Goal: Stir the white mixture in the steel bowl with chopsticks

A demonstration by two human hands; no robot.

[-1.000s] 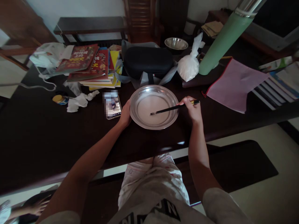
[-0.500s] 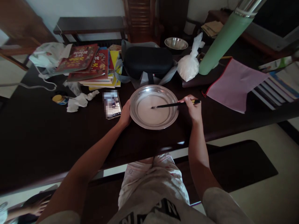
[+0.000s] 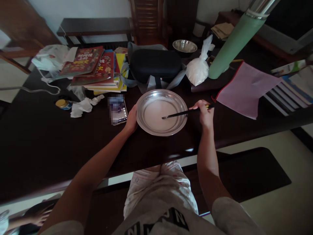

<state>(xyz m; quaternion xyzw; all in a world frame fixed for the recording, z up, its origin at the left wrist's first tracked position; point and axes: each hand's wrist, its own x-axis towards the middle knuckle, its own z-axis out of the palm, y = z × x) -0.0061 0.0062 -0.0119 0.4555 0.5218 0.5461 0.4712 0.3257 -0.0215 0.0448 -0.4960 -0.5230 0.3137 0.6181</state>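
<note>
A round metal plate (image 3: pixel 144 127) with a thin whitish liquid in it sits on the dark wooden table (image 3: pixel 36 143) in front of me. My left hand (image 3: pixel 131 120) rests against the plate's left rim and steadies it. My right hand (image 3: pixel 204 112) is closed on a pair of dark chopsticks (image 3: pixel 182 113) at the plate's right rim. Their tips dip into the liquid near the plate's middle.
A phone (image 3: pixel 117 111) lies just left of the plate, crumpled tissue (image 3: pixel 81 107) and a small yellow jar (image 3: pixel 61 103) further left. Behind are stacked books (image 3: pixel 97 70), a black case (image 3: pixel 155 64), a tied white bag (image 3: pixel 199 67), a small metal bowl (image 3: pixel 184 46), a green cylinder (image 3: pixel 231 44) and a pink folder (image 3: pixel 246 88).
The chopstick tips have swept around in the liquid, from lower middle to upper left and now back toward the plate's middle. My right hand shifted slightly right. My left hand stayed put.
</note>
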